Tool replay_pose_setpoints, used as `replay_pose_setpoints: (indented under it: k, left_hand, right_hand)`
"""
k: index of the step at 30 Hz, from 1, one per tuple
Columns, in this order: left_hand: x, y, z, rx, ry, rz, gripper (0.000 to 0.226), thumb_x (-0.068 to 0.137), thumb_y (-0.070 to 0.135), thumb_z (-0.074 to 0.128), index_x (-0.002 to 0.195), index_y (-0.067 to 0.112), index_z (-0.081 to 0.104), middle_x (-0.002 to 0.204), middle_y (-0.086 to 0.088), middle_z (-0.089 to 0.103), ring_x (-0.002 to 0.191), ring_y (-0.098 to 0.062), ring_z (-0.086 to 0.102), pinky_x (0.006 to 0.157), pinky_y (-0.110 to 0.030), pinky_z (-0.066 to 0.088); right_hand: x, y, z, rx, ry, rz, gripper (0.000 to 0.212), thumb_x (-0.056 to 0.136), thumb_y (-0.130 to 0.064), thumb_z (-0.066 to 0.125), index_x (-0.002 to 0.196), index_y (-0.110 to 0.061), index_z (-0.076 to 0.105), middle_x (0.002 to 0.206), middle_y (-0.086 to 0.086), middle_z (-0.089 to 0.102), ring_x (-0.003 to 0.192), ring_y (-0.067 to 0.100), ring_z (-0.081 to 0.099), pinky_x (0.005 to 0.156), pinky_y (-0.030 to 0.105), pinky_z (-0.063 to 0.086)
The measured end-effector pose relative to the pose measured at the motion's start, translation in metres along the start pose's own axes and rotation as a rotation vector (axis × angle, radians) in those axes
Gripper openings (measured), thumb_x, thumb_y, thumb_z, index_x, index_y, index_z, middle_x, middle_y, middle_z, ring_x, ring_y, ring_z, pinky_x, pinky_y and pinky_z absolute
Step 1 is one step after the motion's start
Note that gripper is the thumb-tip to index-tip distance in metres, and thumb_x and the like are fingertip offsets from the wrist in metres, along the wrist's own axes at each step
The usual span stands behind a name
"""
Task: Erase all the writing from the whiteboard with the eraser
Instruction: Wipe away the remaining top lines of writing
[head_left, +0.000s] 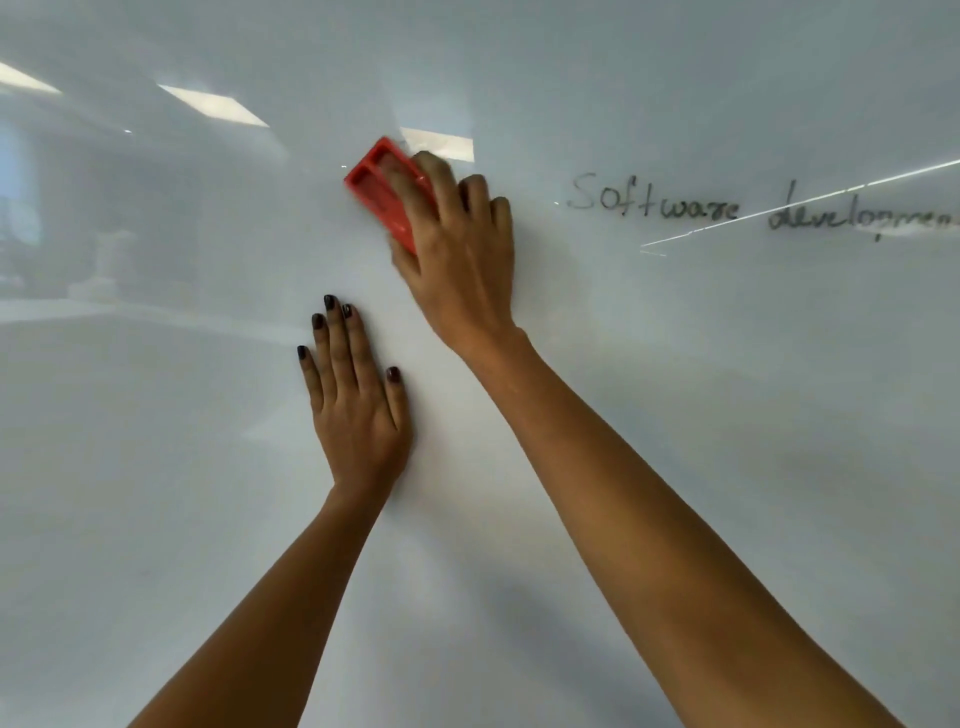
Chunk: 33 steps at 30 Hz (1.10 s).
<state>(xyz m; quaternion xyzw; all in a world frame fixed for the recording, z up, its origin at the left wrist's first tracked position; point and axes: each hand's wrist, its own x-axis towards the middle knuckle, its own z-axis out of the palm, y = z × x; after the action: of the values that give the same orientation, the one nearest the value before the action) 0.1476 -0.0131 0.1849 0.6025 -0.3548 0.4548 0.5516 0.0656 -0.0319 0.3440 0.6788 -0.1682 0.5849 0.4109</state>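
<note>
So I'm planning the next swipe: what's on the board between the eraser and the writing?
Only bare whiteboard in the head view: the right hand holds the red eraser, then a clean gap before the writing.

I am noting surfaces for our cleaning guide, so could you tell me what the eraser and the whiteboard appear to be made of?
The red eraser looks like moulded plastic: a matte, rigid shell with recessed pockets. Its wiping pad faces the board, unseen. The whiteboard looks glossy, glass or coated, since it mirrors ceiling lights; which one cannot be told.
</note>
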Motion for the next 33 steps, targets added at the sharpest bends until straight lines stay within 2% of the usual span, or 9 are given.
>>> replay_pose_setpoints:
  k: [4, 6, 14, 16, 21, 24, 26, 28, 33]
  left_hand:
    - [-0.001, 0.0, 0.0, -0.003, 0.004, -0.002, 0.061, 0.102, 0.023, 0.027, 0.157, 0.0, 0.017, 0.165, -0.016, 0.015, 0.154, -0.028, 0.01, 0.126, -0.047, 0.008]
    - [-0.001, 0.0, 0.001, -0.001, 0.009, -0.005, 0.061, 0.102, 0.023, 0.028, 0.157, 0.0, 0.018, 0.165, -0.015, 0.016, 0.155, -0.027, 0.01, 0.126, -0.047, 0.008]
    - [-0.001, -0.004, 0.003, -0.003, 0.019, 0.013, 0.059, 0.103, 0.023, 0.027, 0.156, -0.002, 0.02, 0.165, -0.016, 0.017, 0.154, -0.029, 0.013, 0.126, -0.047, 0.01]
    - [-0.001, -0.006, 0.002, -0.007, 0.017, 0.022, 0.059, 0.102, 0.022, 0.027, 0.156, -0.002, 0.019, 0.165, -0.016, 0.017, 0.154, -0.029, 0.013, 0.126, -0.048, 0.009]
    - [-0.002, -0.004, 0.001, -0.002, 0.016, 0.02, 0.062, 0.1, 0.021, 0.028, 0.157, 0.0, 0.018, 0.165, -0.015, 0.015, 0.154, -0.029, 0.011, 0.126, -0.046, 0.007]
    - [0.0, -0.005, 0.001, -0.005, 0.017, 0.019, 0.062, 0.1, 0.022, 0.028, 0.157, -0.001, 0.018, 0.165, -0.016, 0.016, 0.154, -0.029, 0.012, 0.126, -0.045, 0.007]
    - [0.0, -0.006, 0.0, -0.013, 0.011, 0.025, 0.062, 0.1, 0.021, 0.03, 0.157, -0.001, 0.018, 0.165, -0.016, 0.015, 0.154, -0.03, 0.011, 0.126, -0.045, 0.006]
    - [-0.001, -0.005, -0.001, -0.011, 0.012, 0.021, 0.062, 0.1, 0.019, 0.031, 0.157, -0.001, 0.017, 0.165, -0.016, 0.014, 0.154, -0.029, 0.011, 0.126, -0.044, 0.005]
    - [0.0, 0.0, -0.004, -0.052, 0.017, -0.009, 0.065, 0.096, 0.012, 0.036, 0.157, 0.0, 0.018, 0.165, -0.016, 0.014, 0.154, -0.029, 0.01, 0.126, -0.044, 0.003]
  right_hand:
    - [0.023, 0.021, -0.001, -0.026, 0.186, 0.522, 0.055, 0.081, -0.034, 0.072, 0.131, -0.014, 0.06, 0.131, 0.009, 0.06, 0.094, 0.027, 0.057, 0.075, 0.034, 0.043]
    - [0.032, 0.026, -0.001, -0.03, 0.228, 0.587, 0.055, 0.081, -0.034, 0.073, 0.129, -0.01, 0.061, 0.13, 0.011, 0.061, 0.095, 0.027, 0.058, 0.075, 0.034, 0.046]
    - [-0.003, -0.034, 0.004, 0.146, -0.017, -0.021, 0.054, 0.079, -0.027, 0.072, 0.13, -0.015, 0.061, 0.132, 0.007, 0.06, 0.097, 0.028, 0.055, 0.073, 0.034, 0.042]
    - [-0.022, -0.029, 0.002, 0.151, -0.018, -0.018, 0.052, 0.083, -0.028, 0.069, 0.131, -0.014, 0.06, 0.132, 0.008, 0.059, 0.095, 0.027, 0.054, 0.074, 0.034, 0.042]
    - [-0.055, 0.012, -0.015, 0.125, 0.097, 0.398, 0.055, 0.085, -0.029, 0.067, 0.135, -0.01, 0.055, 0.134, 0.013, 0.056, 0.09, 0.028, 0.05, 0.077, 0.035, 0.044]
    - [-0.079, 0.014, -0.018, 0.122, -0.005, 0.014, 0.052, 0.089, -0.03, 0.062, 0.136, -0.009, 0.055, 0.133, 0.014, 0.058, 0.09, 0.03, 0.053, 0.076, 0.037, 0.046]
    - [-0.097, 0.025, -0.024, 0.137, -0.055, -0.105, 0.05, 0.091, -0.031, 0.06, 0.136, -0.01, 0.056, 0.133, 0.013, 0.059, 0.09, 0.029, 0.054, 0.076, 0.036, 0.049]
    - [-0.109, 0.047, -0.031, 0.151, -0.019, 0.029, 0.049, 0.091, -0.03, 0.061, 0.135, -0.01, 0.057, 0.132, 0.013, 0.059, 0.088, 0.028, 0.054, 0.075, 0.036, 0.048]
    - [-0.124, 0.109, -0.054, 0.119, 0.167, 0.657, 0.05, 0.091, -0.032, 0.064, 0.135, -0.01, 0.055, 0.134, 0.014, 0.054, 0.1, 0.027, 0.05, 0.079, 0.037, 0.052]
